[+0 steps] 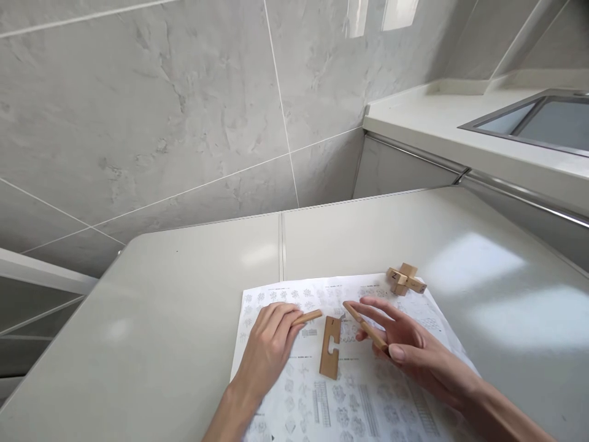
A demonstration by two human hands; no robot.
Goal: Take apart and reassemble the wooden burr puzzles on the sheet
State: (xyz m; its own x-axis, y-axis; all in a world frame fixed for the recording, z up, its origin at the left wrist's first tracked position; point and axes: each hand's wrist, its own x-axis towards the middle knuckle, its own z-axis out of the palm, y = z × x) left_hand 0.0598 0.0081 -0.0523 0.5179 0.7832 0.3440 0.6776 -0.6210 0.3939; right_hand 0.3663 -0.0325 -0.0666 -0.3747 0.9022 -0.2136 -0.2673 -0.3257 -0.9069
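My left hand (271,334) is closed around a flat wooden puzzle piece (309,317), whose end sticks out past the fingers to the right. Between thumb and fingers, my right hand (405,341) holds another wooden puzzle piece (367,325), tilted and seen nearly edge-on. A third wooden piece (327,356), with a notch in its right side and a mark like a 1 near its top, lies flat between the hands. Beneath everything is a printed sheet (294,380) covered in small diagrams. At its upper right corner stands an assembled wooden cross puzzle (405,280) with numbers on it.
The glossy white table (184,331) has a seam (281,245) running towards its far edge. Behind rises a grey tiled wall (184,110). A white counter (427,116) with a metal-rimmed sink (543,123) stands at the right.
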